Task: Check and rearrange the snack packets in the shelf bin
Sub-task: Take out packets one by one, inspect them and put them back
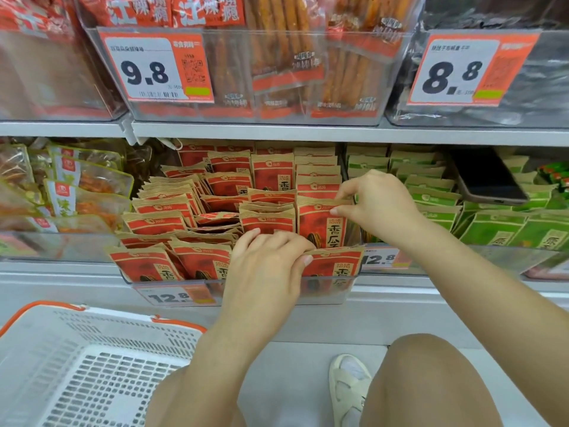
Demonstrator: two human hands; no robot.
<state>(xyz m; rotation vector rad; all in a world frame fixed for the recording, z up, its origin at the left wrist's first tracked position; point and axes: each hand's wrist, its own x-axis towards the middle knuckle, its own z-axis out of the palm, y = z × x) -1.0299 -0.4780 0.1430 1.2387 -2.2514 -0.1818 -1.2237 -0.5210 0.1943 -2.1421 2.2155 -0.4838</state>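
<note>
A clear plastic shelf bin [345, 291] holds several red-and-kraft snack packets [172, 208], some upright in rows, some lying loose in the middle. My left hand [268, 263] rests on the front row and pinches the top edge of the front-right packet [338, 266]. My right hand [378, 204] reaches in from the right and pinches the top corner of an upright packet [317, 223] in the row behind it.
Green packets [492, 229] fill the neighbouring bin on the right, with a dark phone [486, 177] lying on them. Clear orange snack bags [77, 186] sit to the left. A white basket [92, 365] with orange rim stands at lower left. My knee and sandal are below.
</note>
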